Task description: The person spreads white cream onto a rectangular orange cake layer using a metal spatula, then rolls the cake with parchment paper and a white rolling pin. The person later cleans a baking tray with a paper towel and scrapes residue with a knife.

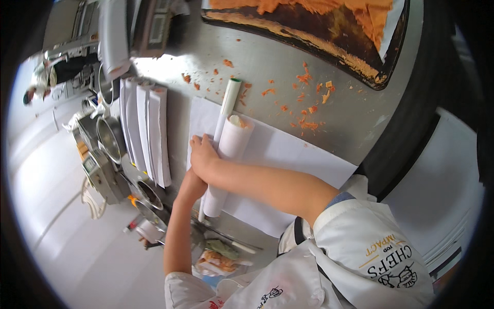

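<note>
A sheet of white paper (278, 154) lies on the steel table, part of it wrapped round a thick roll (236, 141); pale and orange filling shows at the roll's upper end. Alongside the roll runs a thin white rod (228, 98) with a green rim at its end. My right hand (203, 156) lies over the rod, gripping it with curled fingers beside the roll. My left hand (195, 182) meets the right hand just below, near the rod; its fingers are mostly hidden.
A dark baking tray (332, 52) with orange sponge sheet is at the top right. Orange crumbs (305, 79) dot the steel table (266, 58). Several paper-wrapped rolls (144, 127) lie left. Beyond are metal bowls (109, 139), a scale (101, 174), and a person (50, 75) farther off.
</note>
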A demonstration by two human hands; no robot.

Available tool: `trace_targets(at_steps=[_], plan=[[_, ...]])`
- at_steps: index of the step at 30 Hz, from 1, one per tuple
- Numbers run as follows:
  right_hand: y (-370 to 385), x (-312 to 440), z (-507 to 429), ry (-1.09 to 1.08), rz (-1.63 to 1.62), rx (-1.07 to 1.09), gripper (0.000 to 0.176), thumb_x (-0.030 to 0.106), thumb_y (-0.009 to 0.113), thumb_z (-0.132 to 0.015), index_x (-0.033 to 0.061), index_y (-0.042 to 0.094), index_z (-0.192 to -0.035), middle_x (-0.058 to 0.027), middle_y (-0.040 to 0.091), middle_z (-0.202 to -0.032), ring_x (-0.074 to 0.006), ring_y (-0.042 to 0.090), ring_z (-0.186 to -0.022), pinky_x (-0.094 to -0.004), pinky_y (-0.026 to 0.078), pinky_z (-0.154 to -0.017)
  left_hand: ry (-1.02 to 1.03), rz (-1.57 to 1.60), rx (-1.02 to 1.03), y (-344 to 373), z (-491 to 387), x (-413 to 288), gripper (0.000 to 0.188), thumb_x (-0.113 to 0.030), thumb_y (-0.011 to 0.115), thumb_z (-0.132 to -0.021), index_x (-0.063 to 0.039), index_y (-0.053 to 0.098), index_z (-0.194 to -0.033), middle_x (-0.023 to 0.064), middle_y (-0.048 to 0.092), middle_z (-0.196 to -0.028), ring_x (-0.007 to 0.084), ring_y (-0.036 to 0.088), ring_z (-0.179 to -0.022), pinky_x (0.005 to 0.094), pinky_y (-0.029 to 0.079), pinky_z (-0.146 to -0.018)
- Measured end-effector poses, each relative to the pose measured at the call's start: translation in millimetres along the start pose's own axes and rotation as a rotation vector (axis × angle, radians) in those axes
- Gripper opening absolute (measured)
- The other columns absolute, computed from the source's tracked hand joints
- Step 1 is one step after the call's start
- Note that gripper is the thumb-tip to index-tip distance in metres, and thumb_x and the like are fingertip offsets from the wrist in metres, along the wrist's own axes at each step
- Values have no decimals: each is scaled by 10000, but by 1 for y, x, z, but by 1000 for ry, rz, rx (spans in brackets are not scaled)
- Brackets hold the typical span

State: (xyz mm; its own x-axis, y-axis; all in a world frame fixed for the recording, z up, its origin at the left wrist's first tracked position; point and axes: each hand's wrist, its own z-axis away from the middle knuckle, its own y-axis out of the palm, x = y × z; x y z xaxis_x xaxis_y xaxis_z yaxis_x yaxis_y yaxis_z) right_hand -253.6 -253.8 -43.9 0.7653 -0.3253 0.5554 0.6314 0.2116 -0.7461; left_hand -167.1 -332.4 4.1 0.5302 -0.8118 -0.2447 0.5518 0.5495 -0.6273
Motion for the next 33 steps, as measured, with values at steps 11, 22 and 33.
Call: trace_targets(at_steps=[11, 22, 33], plan=[[-1, 20, -8, 4, 44, 93, 580, 347, 657, -826, 68, 580, -1329, -153, 416, -1470, -351, 316, -1392, -571, 247, -1120, -869, 1051, -559, 10, -61, -53, 563, -253, 601, -933, -95, 450, -1452, -77, 419, -1491, 69, 517, -1097, 271, 422, -938], [-14, 8, -3, -41, 1, 124, 566, 368, 704, -783, 87, 633, -1269, -124, 521, -1375, -327, 382, -1340, -563, 304, -1093, -1007, 954, -608, 5, -73, -75, 502, -292, 604, -920, -129, 540, -1391, -98, 483, -1442, 73, 474, -1175, 269, 412, -913], [-33, -30, -5, -170, -146, 168, 389, 268, 711, -786, 104, 709, -1139, -98, 630, -1247, -266, 497, -1222, -456, 420, -1015, -46, 112, -357, 24, 14, -19, 228, -36, 616, -836, -32, 610, -1064, 190, 657, -1069, 435, 614, -964, 465, 503, -788]])
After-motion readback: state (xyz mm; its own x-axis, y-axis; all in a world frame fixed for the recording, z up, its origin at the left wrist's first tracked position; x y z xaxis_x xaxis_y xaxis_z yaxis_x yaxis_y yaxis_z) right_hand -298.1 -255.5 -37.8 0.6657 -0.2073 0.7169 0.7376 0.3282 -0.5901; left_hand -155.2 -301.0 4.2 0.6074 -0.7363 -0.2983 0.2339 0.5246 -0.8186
